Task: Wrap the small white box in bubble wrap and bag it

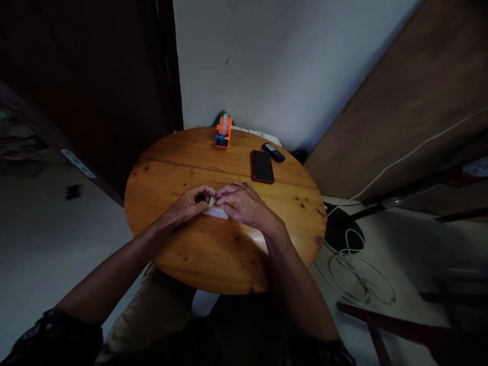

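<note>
My left hand (189, 204) and my right hand (244, 203) meet at the middle of a round wooden table (190, 168). Both hands are closed, fingertips pinched together on a small pale object (212, 202) between them. A thin white paper or wrapper (216, 213) lies on the table just under the fingers. I cannot make out what the small object is.
A red-cased phone (262, 166) lies face up beyond my right hand. A small dark handset (273, 152) sits by it. An orange and blue device (223, 132) stands at the table's far edge. White cable (358, 269) coils on the floor at right.
</note>
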`<action>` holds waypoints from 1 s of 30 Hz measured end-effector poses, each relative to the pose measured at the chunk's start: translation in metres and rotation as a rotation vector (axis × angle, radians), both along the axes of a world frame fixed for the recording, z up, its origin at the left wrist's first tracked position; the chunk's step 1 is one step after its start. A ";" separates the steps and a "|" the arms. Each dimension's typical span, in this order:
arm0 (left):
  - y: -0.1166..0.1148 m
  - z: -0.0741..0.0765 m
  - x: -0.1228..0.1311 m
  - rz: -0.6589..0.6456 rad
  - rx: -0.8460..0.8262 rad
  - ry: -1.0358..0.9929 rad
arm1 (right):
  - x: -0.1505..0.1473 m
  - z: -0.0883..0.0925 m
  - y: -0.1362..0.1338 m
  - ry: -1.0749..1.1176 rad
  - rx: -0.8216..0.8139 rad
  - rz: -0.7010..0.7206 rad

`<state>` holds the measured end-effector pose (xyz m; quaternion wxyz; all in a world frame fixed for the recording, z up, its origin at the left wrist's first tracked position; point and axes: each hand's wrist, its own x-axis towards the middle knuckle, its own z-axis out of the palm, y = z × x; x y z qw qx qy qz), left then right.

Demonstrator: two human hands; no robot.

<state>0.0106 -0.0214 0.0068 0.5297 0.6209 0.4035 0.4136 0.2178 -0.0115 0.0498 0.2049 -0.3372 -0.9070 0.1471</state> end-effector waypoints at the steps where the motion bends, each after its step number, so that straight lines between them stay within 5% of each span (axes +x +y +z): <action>1: 0.000 0.000 0.000 0.004 -0.004 -0.001 | 0.001 0.000 0.000 0.007 -0.003 0.006; 6: -0.002 0.004 0.001 0.014 -0.020 0.008 | 0.004 -0.001 0.004 0.134 -0.087 0.039; 13: -0.003 0.005 0.001 0.016 -0.033 0.025 | 0.004 -0.008 0.010 0.312 -0.114 -0.166; 19: -0.004 0.006 0.000 0.012 -0.018 0.014 | -0.001 -0.014 0.013 0.360 -0.150 -0.185; 30: -0.002 0.004 0.001 0.033 0.016 0.036 | -0.006 -0.035 0.017 0.459 -0.523 -0.236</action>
